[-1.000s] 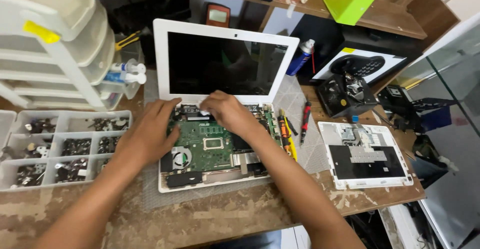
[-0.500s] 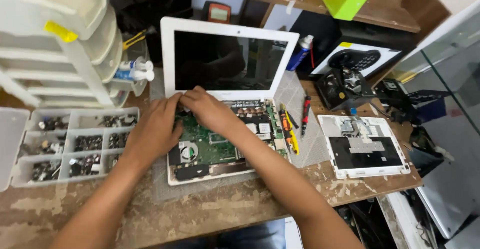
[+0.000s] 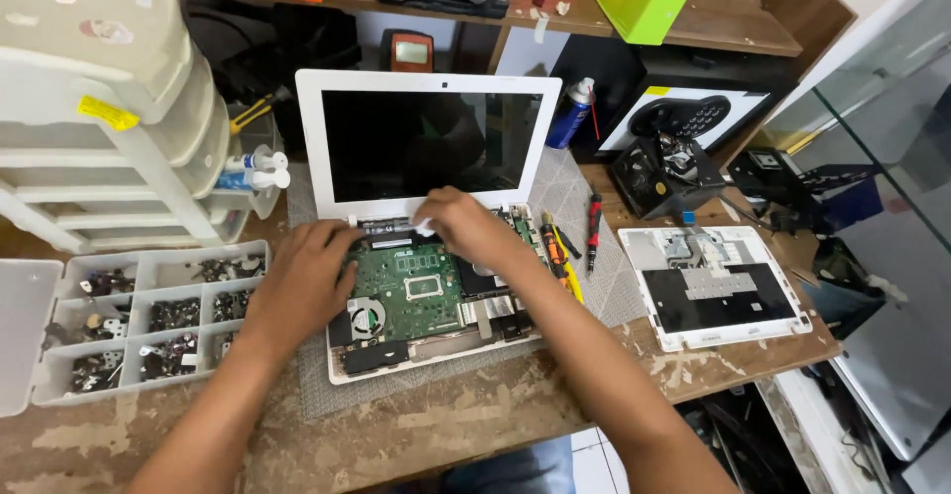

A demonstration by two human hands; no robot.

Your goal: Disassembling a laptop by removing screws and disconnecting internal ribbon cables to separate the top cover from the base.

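Observation:
A white laptop (image 3: 426,108) stands open on the workbench with its keyboard deck removed, baring a green motherboard (image 3: 408,291) and a round fan (image 3: 366,316). My left hand (image 3: 302,281) rests on the left edge of the open base, fingers bent near the hinge. My right hand (image 3: 466,226) reaches across the board's top edge, fingertips pinching something small and white by the hinge bar. What it is cannot be made out.
A clear parts tray (image 3: 139,316) of screws sits at the left, white drawers (image 3: 109,127) behind it. The removed white keyboard cover (image 3: 713,286) lies upside down at the right. Screwdrivers (image 3: 570,256) lie beside the laptop. A spray can (image 3: 573,114) and black device (image 3: 659,177) stand behind.
Both hands have shifted up toward the hinge end of the board. My right hand has moved left to the hinge bar.

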